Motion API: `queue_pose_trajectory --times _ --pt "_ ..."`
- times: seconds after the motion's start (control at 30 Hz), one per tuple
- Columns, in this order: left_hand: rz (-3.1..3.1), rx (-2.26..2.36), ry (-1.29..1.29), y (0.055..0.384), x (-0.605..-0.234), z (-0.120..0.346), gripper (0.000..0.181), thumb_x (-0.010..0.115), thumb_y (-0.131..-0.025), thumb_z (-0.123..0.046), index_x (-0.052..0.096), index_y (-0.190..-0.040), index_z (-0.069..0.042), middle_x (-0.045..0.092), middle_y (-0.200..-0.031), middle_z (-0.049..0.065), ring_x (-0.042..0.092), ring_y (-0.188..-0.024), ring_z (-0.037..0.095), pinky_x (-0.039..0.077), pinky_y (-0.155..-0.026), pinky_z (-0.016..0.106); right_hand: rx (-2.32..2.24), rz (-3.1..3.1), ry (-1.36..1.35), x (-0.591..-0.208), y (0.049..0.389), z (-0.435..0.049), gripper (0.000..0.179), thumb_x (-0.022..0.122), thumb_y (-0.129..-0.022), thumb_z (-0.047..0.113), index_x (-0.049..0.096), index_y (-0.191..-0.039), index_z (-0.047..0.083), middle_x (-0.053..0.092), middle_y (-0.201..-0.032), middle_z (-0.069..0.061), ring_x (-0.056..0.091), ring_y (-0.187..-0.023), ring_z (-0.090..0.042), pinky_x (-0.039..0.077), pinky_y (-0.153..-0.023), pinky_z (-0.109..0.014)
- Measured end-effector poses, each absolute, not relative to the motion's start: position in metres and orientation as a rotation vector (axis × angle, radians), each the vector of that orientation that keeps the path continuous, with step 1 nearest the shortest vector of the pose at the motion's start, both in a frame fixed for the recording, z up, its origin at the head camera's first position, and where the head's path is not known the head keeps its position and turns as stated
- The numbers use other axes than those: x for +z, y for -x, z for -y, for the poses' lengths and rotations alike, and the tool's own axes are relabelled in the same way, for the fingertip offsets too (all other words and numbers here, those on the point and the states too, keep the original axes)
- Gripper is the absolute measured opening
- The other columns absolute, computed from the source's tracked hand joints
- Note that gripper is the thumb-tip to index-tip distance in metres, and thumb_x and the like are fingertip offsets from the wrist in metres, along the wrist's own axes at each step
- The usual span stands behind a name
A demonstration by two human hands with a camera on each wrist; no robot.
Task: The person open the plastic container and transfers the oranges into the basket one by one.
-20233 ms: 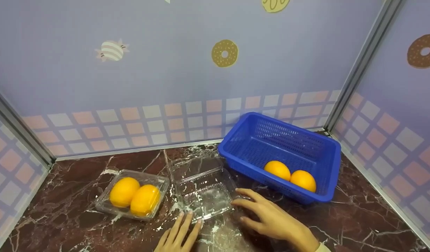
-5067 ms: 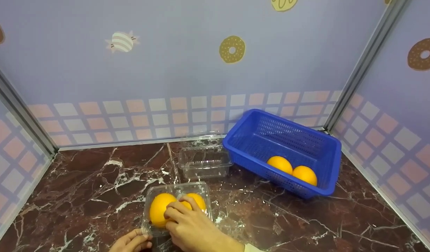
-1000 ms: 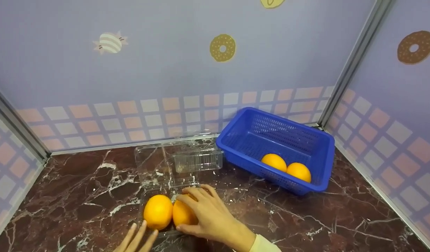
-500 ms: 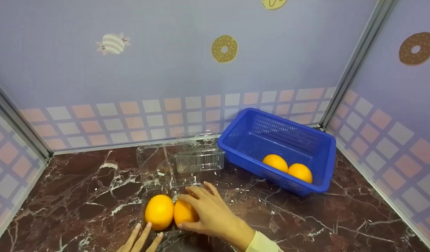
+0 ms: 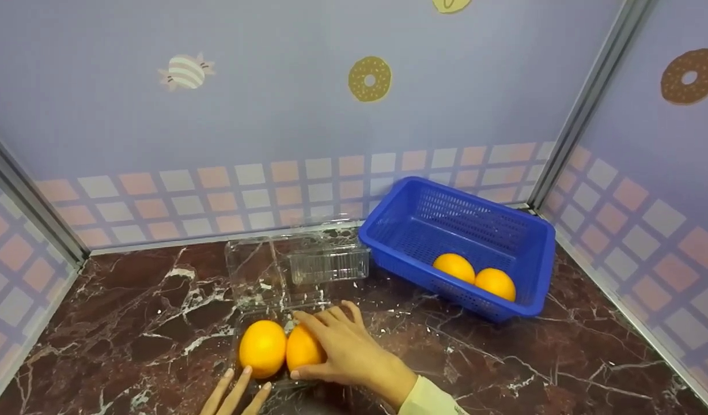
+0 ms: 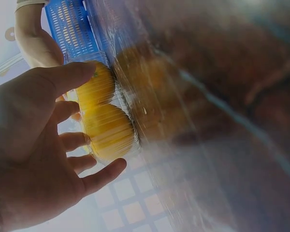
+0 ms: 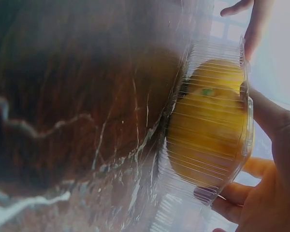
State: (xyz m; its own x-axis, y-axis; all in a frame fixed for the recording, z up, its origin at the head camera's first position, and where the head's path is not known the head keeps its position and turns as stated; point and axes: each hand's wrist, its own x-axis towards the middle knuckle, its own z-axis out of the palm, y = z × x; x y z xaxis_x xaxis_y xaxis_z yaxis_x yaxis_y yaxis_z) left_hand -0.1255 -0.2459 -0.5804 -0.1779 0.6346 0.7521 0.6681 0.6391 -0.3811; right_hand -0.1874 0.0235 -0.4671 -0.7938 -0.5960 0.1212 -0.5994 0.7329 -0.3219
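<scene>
A clear plastic clamshell box [image 5: 276,383] with two oranges in it stands at the front, its lid [image 5: 253,271] folded back. My right hand [image 5: 348,349] holds the right orange [image 5: 301,349], thumb in front and fingers over its far side. Beside the left orange [image 5: 262,349], my left hand [image 5: 233,395] has its fingers extended at the box's near left corner. In the left wrist view, the left hand [image 6: 43,140] spreads its fingers near the ribbed wall. In the right wrist view, the right thumb [image 7: 263,104] lies at the rim and several fingertips reach the wall's edge.
A second clear clamshell box [image 5: 330,266] stands behind, against the back wall, with no fruit visible in it. At the back right sits a blue perforated basket [image 5: 463,230] holding two oranges [image 5: 474,276]. Panels enclose the dark marbled counter [image 5: 492,363] at back and sides.
The box with two oranges moved from the left to the front middle and its lid was opened. The second box shifted back. In the last second, the hands have barely moved.
</scene>
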Motion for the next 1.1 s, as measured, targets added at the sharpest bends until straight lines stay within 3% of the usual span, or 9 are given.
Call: queue_pose_trajectory --times 0.17,0.27,0.5,0.7,0.97,1.1 --pt "1.799 -0.058 1.068 0.134 -0.591 0.247 0.053 0.044 -0.114 -0.041 0.066 -0.141 -0.002 0.063 -0.146 0.020 0.028 -0.159 0.040 0.020 -0.131 0.055 0.530 2.915 -0.995 -0.467 0.187 -0.021 0.087 0.076 -0.087 0.068 0.050 -0.158 0.025 0.066 -0.139 0.001 0.055 -0.130 -0.018 0.022 -0.126 -0.059" --pt "1.796 -0.011 1.053 0.133 -0.590 0.247 0.053 0.042 -0.114 -0.042 0.067 -0.142 -0.004 0.068 -0.142 0.016 0.028 -0.159 0.039 0.022 -0.130 0.055 0.515 2.898 -1.004 -0.467 0.186 -0.020 0.084 0.077 -0.087 0.067 0.054 -0.155 0.024 0.066 -0.135 0.000 0.056 -0.127 -0.019 0.023 -0.125 -0.059" --pt "1.754 0.014 1.105 0.133 -0.579 0.244 0.046 0.043 -0.114 -0.036 0.070 -0.136 -0.007 0.060 -0.152 0.016 0.030 -0.157 0.044 0.021 -0.129 0.060 0.531 2.793 -0.995 -0.469 0.186 -0.019 0.085 0.085 -0.078 0.067 0.061 -0.146 0.023 0.072 -0.126 0.000 0.062 -0.116 -0.019 0.026 -0.124 -0.058" --pt "1.774 0.025 1.070 0.129 -0.570 0.240 0.056 0.039 -0.115 -0.039 0.048 -0.157 -0.003 0.041 -0.165 0.016 0.031 -0.157 0.041 0.021 -0.130 0.056 0.516 2.691 -0.972 -0.472 0.186 -0.020 0.086 0.088 -0.073 0.067 0.063 -0.142 0.022 0.074 -0.120 0.000 0.063 -0.108 -0.017 0.028 -0.123 -0.055" --pt "1.773 -0.011 1.036 0.131 -0.578 0.239 0.057 0.042 -0.114 -0.043 0.057 -0.152 -0.004 0.055 -0.154 0.018 0.032 -0.157 0.039 0.024 -0.130 0.054 0.478 2.588 -0.962 -0.470 0.185 -0.020 0.081 0.089 -0.071 0.067 0.066 -0.135 0.023 0.072 -0.119 0.002 0.061 -0.106 -0.019 0.030 -0.123 -0.053" --pt "1.788 -0.022 1.005 0.130 -0.578 0.239 0.059 0.041 -0.114 -0.045 0.052 -0.156 -0.005 0.047 -0.159 0.021 0.031 -0.158 0.038 0.022 -0.131 0.052 0.505 2.554 -0.969 -0.464 0.183 -0.020 0.079 0.088 -0.072 0.067 0.065 -0.135 0.023 0.071 -0.121 0.002 0.062 -0.110 -0.021 0.033 -0.121 -0.051"
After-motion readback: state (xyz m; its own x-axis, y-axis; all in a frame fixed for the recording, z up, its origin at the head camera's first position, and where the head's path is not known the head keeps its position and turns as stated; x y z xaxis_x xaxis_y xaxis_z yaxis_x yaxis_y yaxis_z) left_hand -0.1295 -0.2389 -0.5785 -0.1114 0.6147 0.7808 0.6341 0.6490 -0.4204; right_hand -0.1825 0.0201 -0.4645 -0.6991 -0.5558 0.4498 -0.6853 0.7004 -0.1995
